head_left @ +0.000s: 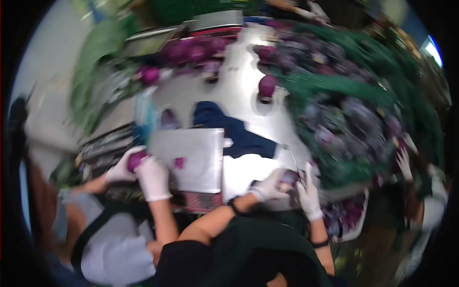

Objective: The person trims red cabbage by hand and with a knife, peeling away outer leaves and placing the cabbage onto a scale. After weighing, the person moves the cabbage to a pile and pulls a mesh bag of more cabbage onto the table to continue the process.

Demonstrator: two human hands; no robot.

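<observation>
In the head view my left hand (270,185), in a white glove, grips a red cabbage (289,180) with a pale patch facing my other hand. My right hand (309,192), also gloved in white, is closed around a slim dark tool that looks like a knife (297,168), pointing up beside the cabbage. Motion blur hides its exact edge. Both hands are over the near edge of the metal table (244,174). Just beyond them lies a dark blue cloth (234,131).
On the left a co-worker's gloved hands (153,178) hold a peeled cabbage (137,161) beside a square metal plate (191,155). Green net sacks (354,86) of cabbages fill the right. A crate (351,225) of purple pieces stands below. Peeled cabbages (196,50) lie at the back.
</observation>
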